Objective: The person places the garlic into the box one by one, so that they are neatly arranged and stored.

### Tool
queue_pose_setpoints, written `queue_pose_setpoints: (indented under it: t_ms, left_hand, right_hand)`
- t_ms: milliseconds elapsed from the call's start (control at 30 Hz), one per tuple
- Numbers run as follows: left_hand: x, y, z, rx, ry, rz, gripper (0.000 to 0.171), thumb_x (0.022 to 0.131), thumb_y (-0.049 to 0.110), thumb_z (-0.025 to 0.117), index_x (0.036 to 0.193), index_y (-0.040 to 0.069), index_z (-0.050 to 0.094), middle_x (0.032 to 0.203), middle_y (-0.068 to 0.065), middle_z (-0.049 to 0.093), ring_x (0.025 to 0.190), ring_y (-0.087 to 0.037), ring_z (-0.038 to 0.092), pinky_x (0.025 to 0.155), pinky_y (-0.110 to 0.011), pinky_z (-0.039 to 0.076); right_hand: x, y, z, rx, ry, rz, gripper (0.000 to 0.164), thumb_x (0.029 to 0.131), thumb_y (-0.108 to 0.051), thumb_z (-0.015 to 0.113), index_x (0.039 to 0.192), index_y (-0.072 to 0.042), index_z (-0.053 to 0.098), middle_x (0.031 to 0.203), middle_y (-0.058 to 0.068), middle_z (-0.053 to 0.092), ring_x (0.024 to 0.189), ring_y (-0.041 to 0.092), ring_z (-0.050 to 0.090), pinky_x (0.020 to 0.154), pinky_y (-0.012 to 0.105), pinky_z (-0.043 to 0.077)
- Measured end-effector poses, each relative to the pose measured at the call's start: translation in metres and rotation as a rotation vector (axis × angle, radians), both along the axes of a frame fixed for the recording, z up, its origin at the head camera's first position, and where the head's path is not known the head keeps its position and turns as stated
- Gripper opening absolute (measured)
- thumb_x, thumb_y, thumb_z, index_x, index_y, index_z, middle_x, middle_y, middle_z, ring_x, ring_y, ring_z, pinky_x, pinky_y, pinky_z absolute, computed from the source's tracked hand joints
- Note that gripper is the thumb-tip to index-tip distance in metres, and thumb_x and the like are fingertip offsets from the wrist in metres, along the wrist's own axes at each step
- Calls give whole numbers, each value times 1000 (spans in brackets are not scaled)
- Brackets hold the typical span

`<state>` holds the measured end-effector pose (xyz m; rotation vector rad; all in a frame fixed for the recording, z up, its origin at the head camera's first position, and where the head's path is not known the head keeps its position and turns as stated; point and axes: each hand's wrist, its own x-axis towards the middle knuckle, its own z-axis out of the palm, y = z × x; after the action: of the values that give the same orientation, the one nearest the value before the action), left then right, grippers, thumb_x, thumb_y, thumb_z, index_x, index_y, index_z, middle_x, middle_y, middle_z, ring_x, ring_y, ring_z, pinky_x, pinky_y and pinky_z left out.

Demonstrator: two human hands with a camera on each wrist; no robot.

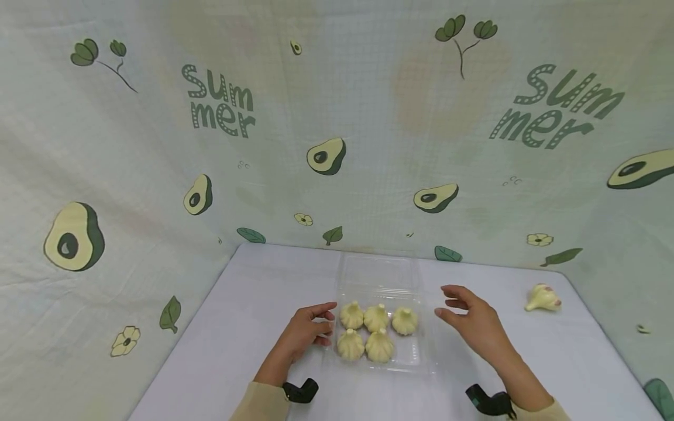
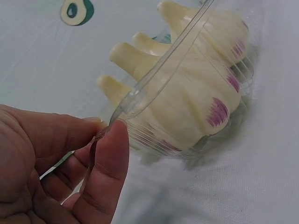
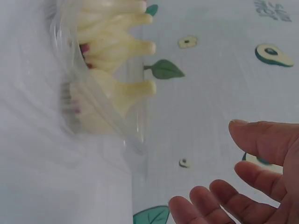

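A clear plastic clamshell box (image 1: 408, 355) lies with its lid folded back on the table, holding several pale garlic bulbs (image 1: 379, 347) in two rows. The front right of the box shows bare plastic. My left hand (image 1: 310, 330) is at the box's left side; in the left wrist view its thumb and finger pinch the rim (image 2: 135, 100). Purple streaks mark the bulbs there. To the right of the box my right hand (image 1: 476, 321) hovers with thumb and fingers spread apart, holding nothing. Another garlic bulb (image 1: 543, 297) lies alone on the table's right side.
The white table (image 1: 274, 275) is bounded at the back and sides by a cloth (image 1: 368, 193) printed with avocados and leaves. The box's transparent lid (image 1: 376, 273) lies toward the back edge. Black wrist cameras (image 1: 301, 390) sit on both wrists.
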<state>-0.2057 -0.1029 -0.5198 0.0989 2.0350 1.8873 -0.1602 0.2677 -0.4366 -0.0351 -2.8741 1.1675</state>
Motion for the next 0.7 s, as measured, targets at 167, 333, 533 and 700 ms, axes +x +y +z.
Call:
queue_pose_setpoints:
  t_ms: [167,333,533,700]
  left_hand:
    - [1,1,2,2,-1,1,55,96,-2,66,150,4,58,120,-15,60,82,-17,64,67,-32,64]
    - [2,2,4,2,0,4,56,96,-3,65,151,4,57,121,-15,61,82,-18,65,67,-31,64]
    - [1,3,3,7,-1,5,56,96,-2,65,151,4,57,120,-14,61,83,-18,65,66,-30,63]
    - [1,3,2,10,-4,3,57,95,-3,65,151,3,57,119,-13,61,82,-18,65,66,-30,64]
  right_hand:
    - [-7,31,-2,8,37,-77,64,99,-34,75,149,-1,53,145,31,58,131,50,58,95,61,59]
    - [-10,59,-6,-27,108,-178,64,100,-36,74,150,-1,53,148,30,56,131,48,58,83,33,63]
    - [-15,89,-8,-45,146,-298,68,102,-38,71,153,0,49,148,31,54,132,49,54,67,3,38]
    - [-18,106,-16,-54,151,-344,68,103,-37,69,157,-2,46,152,31,51,132,51,54,66,5,37]
